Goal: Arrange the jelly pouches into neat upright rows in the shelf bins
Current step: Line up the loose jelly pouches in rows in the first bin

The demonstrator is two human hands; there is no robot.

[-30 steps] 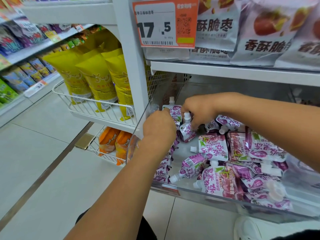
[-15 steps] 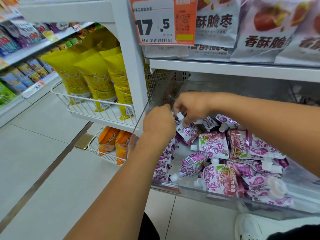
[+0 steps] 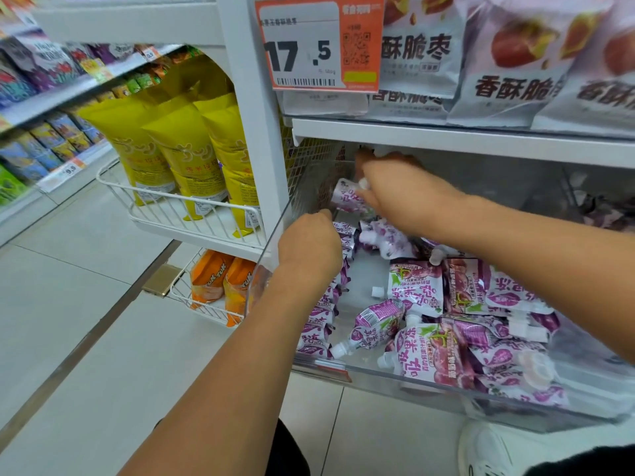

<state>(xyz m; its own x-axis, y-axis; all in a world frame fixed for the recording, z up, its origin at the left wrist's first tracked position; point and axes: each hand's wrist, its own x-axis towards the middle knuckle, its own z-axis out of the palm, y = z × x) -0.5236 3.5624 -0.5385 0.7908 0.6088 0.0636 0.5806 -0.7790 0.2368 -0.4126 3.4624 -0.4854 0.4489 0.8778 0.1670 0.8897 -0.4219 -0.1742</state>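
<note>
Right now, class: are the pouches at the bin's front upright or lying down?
Lying down: front pouches sprawl flat, spouts pointing sideways, in the bin.

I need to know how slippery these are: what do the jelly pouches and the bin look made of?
Jelly pouches: glossy printed flexible film, probably plastic laminate, creased and shiny, with white hard-looking caps. Bin: clear rigid plastic by the look, since pouches show through its front wall.
</note>
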